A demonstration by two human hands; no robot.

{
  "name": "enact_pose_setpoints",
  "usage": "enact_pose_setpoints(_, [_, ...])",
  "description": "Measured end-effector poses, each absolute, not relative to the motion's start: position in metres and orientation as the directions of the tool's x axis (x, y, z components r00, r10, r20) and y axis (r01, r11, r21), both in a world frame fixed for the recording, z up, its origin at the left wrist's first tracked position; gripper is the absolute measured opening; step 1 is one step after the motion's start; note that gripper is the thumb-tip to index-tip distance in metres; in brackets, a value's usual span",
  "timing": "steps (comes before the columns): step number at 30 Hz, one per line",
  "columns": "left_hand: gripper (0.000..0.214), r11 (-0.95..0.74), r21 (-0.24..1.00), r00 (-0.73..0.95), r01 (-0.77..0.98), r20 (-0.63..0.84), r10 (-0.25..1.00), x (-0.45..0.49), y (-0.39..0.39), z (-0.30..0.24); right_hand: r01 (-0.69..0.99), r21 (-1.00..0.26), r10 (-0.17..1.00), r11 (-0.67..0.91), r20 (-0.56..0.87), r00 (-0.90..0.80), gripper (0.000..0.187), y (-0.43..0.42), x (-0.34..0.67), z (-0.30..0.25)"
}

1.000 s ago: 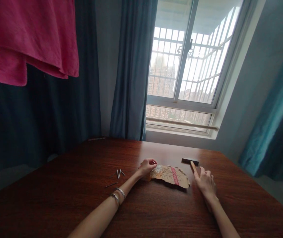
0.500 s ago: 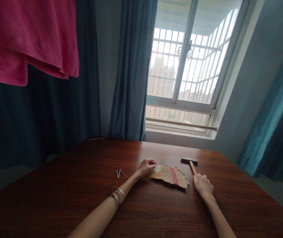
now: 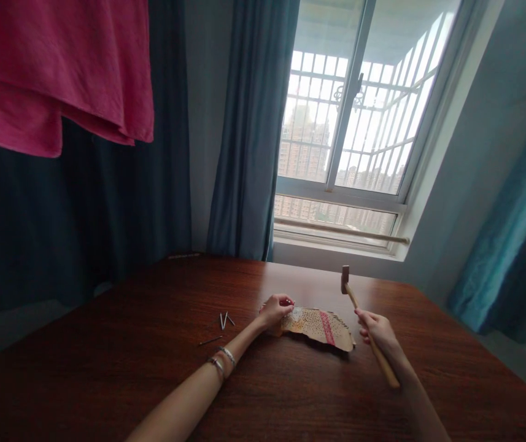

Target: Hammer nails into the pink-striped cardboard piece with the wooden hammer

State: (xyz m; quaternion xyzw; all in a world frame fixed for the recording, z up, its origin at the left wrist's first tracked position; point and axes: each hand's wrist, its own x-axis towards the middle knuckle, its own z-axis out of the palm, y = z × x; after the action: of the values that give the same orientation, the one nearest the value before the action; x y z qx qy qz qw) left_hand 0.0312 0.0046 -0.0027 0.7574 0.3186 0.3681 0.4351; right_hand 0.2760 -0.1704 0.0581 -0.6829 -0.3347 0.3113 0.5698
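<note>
A flat tan piece (image 3: pixel 320 326) dotted with small holes and crossed by a pink band lies on the dark wooden table (image 3: pixel 119 344). My left hand (image 3: pixel 275 309) is pinched closed at the piece's left end, on something too small to make out. My right hand (image 3: pixel 377 331) is wrapped round the wooden handle of a small hammer (image 3: pixel 357 307). The hammer's dark head is raised off the table, just right of and above the piece.
Several thin nails (image 3: pixel 223 322) lie loose on the table left of my left hand. Beyond the table's far edge are a barred window (image 3: pixel 350 135) and blue curtains (image 3: pixel 248 135). A pink cloth (image 3: pixel 55 67) hangs at the upper left.
My right hand closed round the hammer's handle and lifted it off the table, so its head now stands raised. My left hand stayed pinched at the piece's left end.
</note>
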Motion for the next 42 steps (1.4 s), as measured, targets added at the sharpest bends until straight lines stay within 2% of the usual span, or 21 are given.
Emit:
enact_pose_setpoints(2, [0.024,-0.424,0.892,0.531,0.159,0.285,0.798,0.031,0.005,-0.003,-0.083,-0.993,0.862,-0.086,-0.116,0.493,0.030,-0.172,0.265,0.067])
enact_pose_setpoints(4, [0.024,-0.420,0.892,0.531,0.166,0.278,0.800,0.031,0.005,-0.003,-0.184,-0.979,0.906,-0.089,-0.157,0.394,0.032,-0.175,0.253,0.072])
enact_pose_setpoints(16, [0.026,-0.436,0.881,0.529,0.183,0.285,0.799,0.031,0.003,-0.002,-0.291,-0.944,0.979,-0.155,-0.186,0.084,0.039,-0.178,0.205,0.076])
enact_pose_setpoints(29, [0.020,-0.408,0.887,0.496,0.218,0.259,0.829,0.031,-0.003,0.006,-0.143,-0.983,0.990,-0.112,-0.123,0.067,0.043,-0.178,0.191,0.066])
enact_pose_setpoints(34, [0.018,-0.383,0.893,0.478,0.237,0.236,0.846,0.030,-0.006,0.011,-0.070,-0.987,0.987,-0.143,-0.148,0.066,0.041,-0.178,0.192,0.065])
enact_pose_setpoints(42, [0.018,-0.358,0.905,0.478,0.230,0.215,0.852,0.029,-0.010,0.015,-0.091,-0.986,0.987,-0.142,-0.148,0.060,0.041,-0.179,0.192,0.067])
